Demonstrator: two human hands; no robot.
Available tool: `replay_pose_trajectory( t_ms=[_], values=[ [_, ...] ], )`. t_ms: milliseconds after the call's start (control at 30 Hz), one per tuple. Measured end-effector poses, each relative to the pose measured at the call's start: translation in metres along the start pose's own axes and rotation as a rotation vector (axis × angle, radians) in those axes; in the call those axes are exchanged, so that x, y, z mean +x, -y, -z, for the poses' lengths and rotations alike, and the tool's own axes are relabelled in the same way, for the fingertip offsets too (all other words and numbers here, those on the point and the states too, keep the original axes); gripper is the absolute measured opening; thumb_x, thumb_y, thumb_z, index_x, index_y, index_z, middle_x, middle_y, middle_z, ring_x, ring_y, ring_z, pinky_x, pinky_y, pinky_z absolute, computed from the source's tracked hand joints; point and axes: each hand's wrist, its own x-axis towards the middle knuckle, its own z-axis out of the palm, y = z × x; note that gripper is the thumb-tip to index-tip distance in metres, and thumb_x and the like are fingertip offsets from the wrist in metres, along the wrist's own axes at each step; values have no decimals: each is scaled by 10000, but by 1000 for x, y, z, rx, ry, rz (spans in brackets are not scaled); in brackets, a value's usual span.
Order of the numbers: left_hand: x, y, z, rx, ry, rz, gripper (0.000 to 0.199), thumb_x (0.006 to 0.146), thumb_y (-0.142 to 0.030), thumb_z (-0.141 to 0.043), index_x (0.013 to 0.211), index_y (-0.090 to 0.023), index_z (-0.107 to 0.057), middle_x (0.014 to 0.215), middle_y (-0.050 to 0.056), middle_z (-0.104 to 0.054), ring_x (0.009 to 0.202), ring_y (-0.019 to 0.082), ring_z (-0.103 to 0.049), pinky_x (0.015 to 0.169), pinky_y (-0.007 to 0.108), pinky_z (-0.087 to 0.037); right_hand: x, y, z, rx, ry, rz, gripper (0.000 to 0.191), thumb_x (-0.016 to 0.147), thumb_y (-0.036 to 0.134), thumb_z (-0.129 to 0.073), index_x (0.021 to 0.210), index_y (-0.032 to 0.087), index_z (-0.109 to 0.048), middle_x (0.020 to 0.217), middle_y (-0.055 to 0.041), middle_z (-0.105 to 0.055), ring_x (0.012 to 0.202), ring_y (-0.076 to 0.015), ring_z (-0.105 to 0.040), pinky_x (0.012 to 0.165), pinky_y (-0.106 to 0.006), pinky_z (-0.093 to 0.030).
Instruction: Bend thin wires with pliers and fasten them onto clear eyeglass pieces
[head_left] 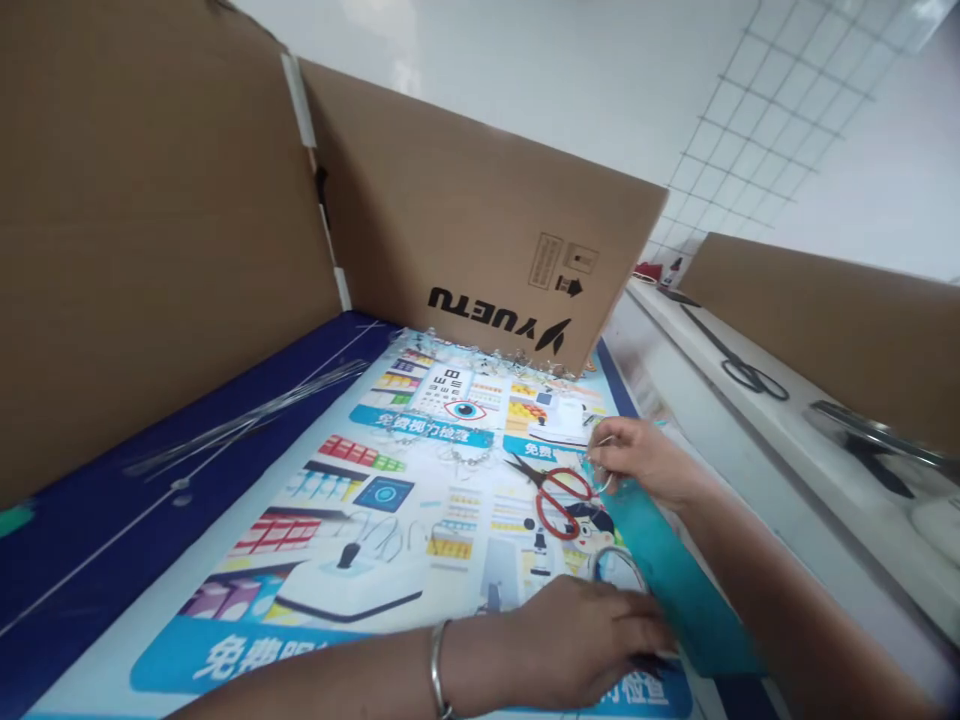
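My left hand [570, 640], with a silver bangle at the wrist, lies low over the printed sheet [450, 510], fingers curled beside the teal strip [675, 580]; what they hold is too hidden to name. Farther up on the right, my right hand [626, 455] pinches a thin clear piece at the upper end of the teal strip. Red-handled scissors [559, 490] lie between the hands on the sheet, blades pointing to the upper left. A ring-shaped item [619, 568] sits just above my left hand.
Cardboard panels [480, 220] stand at the back and left. Clear scraps [469, 458] and thin clear strips [255, 412] lie on the table. At right, a white ledge [795, 430] holds black-handled scissors [754, 380]; another cardboard panel [832, 330] stands behind.
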Motion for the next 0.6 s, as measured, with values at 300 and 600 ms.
replay_pose_trajectory(
  t_ms=[300,600],
  values=[
    [-86,-17,38,-312,-28,309,259,865,-243,-443,1065,-159,-583,972,64,-655,885,179,-602,826,242,-440,47,-43,-141,43,384,-205,140,643,222,-595,755,156,-544,583,32,-555,489,-112,-576,438,-220,-495],
    [-137,-5,32,-777,-135,660,216,835,-270,-466,983,-164,-582,938,48,-645,845,168,-592,742,246,-462,56,-51,-157,-82,413,-177,282,709,217,-547,986,165,-560,871,-42,-597,602,-113,-597,459,-202,-491]
  ],
)
